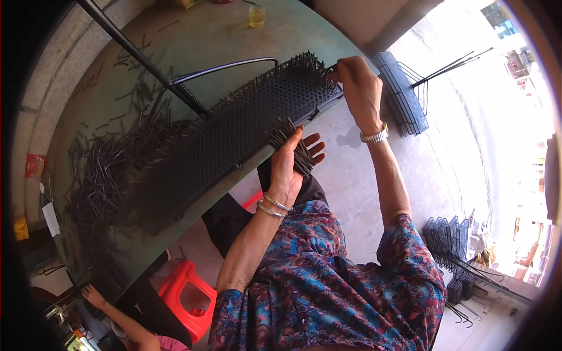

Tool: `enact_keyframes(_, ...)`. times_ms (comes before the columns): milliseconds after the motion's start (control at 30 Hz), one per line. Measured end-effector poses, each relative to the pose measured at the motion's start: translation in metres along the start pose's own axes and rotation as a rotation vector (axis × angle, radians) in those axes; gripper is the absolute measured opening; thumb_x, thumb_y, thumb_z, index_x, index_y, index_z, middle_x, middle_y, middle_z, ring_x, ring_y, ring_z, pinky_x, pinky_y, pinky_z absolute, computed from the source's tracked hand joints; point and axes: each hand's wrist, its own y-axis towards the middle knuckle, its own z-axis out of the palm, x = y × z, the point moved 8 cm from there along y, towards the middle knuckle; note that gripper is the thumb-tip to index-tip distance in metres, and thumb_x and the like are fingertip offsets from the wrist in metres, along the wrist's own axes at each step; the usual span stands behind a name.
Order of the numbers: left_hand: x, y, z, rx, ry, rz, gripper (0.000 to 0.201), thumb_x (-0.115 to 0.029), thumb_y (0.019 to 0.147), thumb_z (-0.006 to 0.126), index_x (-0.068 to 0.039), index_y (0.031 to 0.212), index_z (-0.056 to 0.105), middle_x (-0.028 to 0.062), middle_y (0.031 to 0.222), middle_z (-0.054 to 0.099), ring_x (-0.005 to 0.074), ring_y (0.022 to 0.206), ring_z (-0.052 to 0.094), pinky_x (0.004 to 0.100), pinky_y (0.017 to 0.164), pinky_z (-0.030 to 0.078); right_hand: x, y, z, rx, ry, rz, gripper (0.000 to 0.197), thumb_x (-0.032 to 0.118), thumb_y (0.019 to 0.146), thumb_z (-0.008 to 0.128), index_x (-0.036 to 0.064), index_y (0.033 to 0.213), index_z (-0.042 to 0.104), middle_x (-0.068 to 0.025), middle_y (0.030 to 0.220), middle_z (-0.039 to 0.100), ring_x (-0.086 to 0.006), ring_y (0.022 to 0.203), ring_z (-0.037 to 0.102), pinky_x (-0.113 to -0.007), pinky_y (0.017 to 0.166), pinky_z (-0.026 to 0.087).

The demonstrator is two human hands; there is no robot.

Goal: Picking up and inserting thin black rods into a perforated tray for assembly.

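My left hand (285, 171) is closed round a bundle of thin dark sticks (302, 157), thumb across them and fingertips showing beyond. It is just in front of a long black perforated rack (234, 128), which lies slanted along the table's near edge. At the rack's right end, many short sticks (307, 65) stand upright in the holes, packed closely. My right hand (358, 88) is at that end with thumb and fingers pinched together. Whatever is between its fingertips is too small to make out. Most holes in the rack's middle show no sticks.
Loose dark sticks (102, 175) lie heaped on the green table (205, 47), left of the rack. A metal pole (137, 55) and a curved bar (228, 65) rise behind it. A glass of yellow liquid (256, 16) stands far back. Another person's hand (93, 295) is near a red stool (186, 301).
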Motion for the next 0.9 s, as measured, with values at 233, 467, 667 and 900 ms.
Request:
enact_keyframes(233,0.002,0.001,-0.006,-0.03,-0.047,0.02,0.019,-0.024,0.094,0.057,-0.01,0.107,0.054,0.0178,0.105,0.064,0.0295,0.097,0.065,0.0474,0.087,0.052,-0.019,0.014,0.027,0.039,0.029,0.001,0.008,0.009,0.089,0.056,0.002,0.089,0.058,-0.0105,0.071,0.067,-0.0251,0.068,0.068,-0.035,0.064,0.051)
enact_keyframes(467,0.004,0.003,-0.007,-0.004,-0.085,-0.009,0.019,-0.023,0.094,0.057,-0.01,0.108,0.054,0.017,0.105,0.065,0.0288,0.096,0.064,0.047,0.089,0.052,-0.018,0.017,0.031,0.045,-0.016,-0.032,0.009,0.01,0.089,0.056,0.0019,0.087,0.059,-0.0116,0.072,0.068,-0.0262,0.069,0.068,-0.035,0.064,0.051)
enact_keyframes(667,0.005,0.002,-0.006,-0.015,-0.082,-0.007,0.018,-0.023,0.094,0.056,-0.01,0.107,0.054,0.0164,0.107,0.064,0.0283,0.096,0.064,0.0465,0.088,0.052,-0.022,0.02,0.032,0.127,0.019,0.029,0.009,0.011,0.089,0.057,0.002,0.088,0.059,-0.0118,0.074,0.068,-0.0264,0.069,0.068,-0.035,0.064,0.051)
enact_keyframes(900,0.006,0.0,-0.009,-0.042,-0.076,0.0,0.012,-0.021,0.095,0.055,-0.01,0.1,0.056,0.0151,0.1,0.065,0.0269,0.09,0.065,0.0461,0.084,0.054,-0.014,0.017,0.033,0.143,0.016,-0.077,0.01,0.011,0.089,0.057,0.0015,0.089,0.059,-0.0127,0.076,0.068,-0.028,0.07,0.067,-0.036,0.065,0.051)
